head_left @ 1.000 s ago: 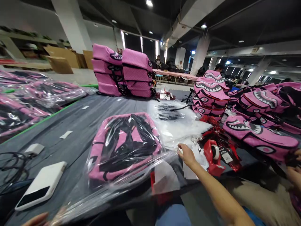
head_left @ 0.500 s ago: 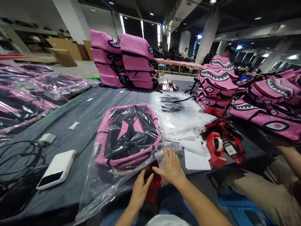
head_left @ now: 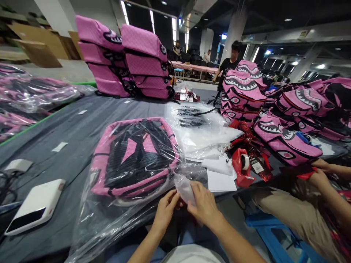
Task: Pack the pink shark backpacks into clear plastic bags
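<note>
The right fingers (head_left: pixel 200 190) now grip a whitish, seemingly plastic sleeve (head_left: pixel 184 187).

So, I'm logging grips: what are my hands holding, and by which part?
A whitish sheet: your right hand grips its right edge; your left hand at its lower left, grip unclear.

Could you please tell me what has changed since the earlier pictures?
The left hand has moved inward from the lower left, and the right hand has come nearer the body, letting go of the clear bag by its edge. Both now meet at a translucent sheet, in the right hand's grip. The pink backpack and red tape dispenser stayed put.
</note>
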Tool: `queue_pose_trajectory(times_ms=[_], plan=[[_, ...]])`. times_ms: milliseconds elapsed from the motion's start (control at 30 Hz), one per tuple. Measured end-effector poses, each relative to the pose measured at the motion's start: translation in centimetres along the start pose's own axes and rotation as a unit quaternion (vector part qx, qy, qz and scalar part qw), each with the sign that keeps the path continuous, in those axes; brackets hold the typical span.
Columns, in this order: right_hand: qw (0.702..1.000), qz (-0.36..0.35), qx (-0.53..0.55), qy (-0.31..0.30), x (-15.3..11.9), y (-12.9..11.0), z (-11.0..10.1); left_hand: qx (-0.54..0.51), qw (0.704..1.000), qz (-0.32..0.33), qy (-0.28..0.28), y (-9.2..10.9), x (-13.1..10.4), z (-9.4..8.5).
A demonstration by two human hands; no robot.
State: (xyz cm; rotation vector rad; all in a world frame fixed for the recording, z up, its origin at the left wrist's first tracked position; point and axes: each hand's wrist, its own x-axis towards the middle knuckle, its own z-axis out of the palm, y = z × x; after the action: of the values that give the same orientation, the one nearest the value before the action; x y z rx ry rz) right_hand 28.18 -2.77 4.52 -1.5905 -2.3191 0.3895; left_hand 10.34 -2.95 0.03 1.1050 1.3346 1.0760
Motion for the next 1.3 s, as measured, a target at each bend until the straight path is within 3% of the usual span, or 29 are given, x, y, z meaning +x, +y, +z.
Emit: queue_pose_trajectory(times_ms=[100, 167, 233, 300, 367, 400, 467, 567, 600, 667, 833, 1033, 1200, 1300], plan=[[0.997, -0.013, 0.044, -0.065, -2.4, 0.2, 1.0, 0.069, 0.993, 0.087, -0.033, 0.2, -0.6, -0.3], [0.998, -0.013, 0.022, -0.054, -3.7, 0.7, 2.4, 0.180, 0.962, 0.197, -0.064, -0.1, -0.7, -1.1], [1.000, -0.012, -0.016, -0.022, -4.5, 1.4, 4.0, 0.306, 0.898, 0.312, -0.051, -0.7, -0.5, -2.1], [0.999, -0.018, -0.046, 0.013, -4.8, 2.0, 5.4, 0.410, 0.815, 0.408, 0.023, -1.3, 0.0, -3.2], [0.996, -0.029, -0.064, 0.054, -4.8, 2.6, 6.7, 0.484, 0.729, 0.477, 0.088, -1.6, 0.9, -4.1], [0.994, -0.038, -0.070, 0.075, -4.8, 2.8, 7.3, 0.513, 0.692, 0.502, 0.084, -1.6, 1.4, -4.4], [0.988, -0.060, -0.080, 0.117, -4.9, 3.3, 8.1, 0.551, 0.635, 0.541, -0.010, -1.3, 2.6, -4.6], [0.978, -0.092, -0.088, 0.165, -5.4, 4.1, 8.5, 0.542, 0.581, 0.562, -0.232, -0.6, 4.6, -3.9], [0.975, -0.100, -0.086, 0.177, -5.6, 4.4, 8.5, 0.531, 0.572, 0.560, -0.278, -0.4, 5.1, -3.5], [0.972, -0.113, -0.072, 0.193, -5.9, 4.9, 8.1, 0.519, 0.570, 0.555, -0.311, -0.3, 5.7, -2.9], [0.975, -0.088, -0.020, 0.203, -6.1, 5.1, 7.2, 0.524, 0.588, 0.541, -0.294, -0.7, 5.2, -3.1], [0.971, -0.094, -0.019, 0.219, -5.3, 5.1, 7.8, 0.530, 0.592, 0.505, -0.338, -0.1, 4.6, -4.4], [0.967, -0.111, 0.001, 0.231, -5.4, 5.5, 7.5, 0.529, 0.597, 0.521, -0.301, 0.5, 4.9, -3.3], [0.961, -0.129, 0.017, 0.244, -5.4, 5.6, 7.0, 0.539, 0.572, 0.542, -0.298, 0.7, 5.3, -2.8]])
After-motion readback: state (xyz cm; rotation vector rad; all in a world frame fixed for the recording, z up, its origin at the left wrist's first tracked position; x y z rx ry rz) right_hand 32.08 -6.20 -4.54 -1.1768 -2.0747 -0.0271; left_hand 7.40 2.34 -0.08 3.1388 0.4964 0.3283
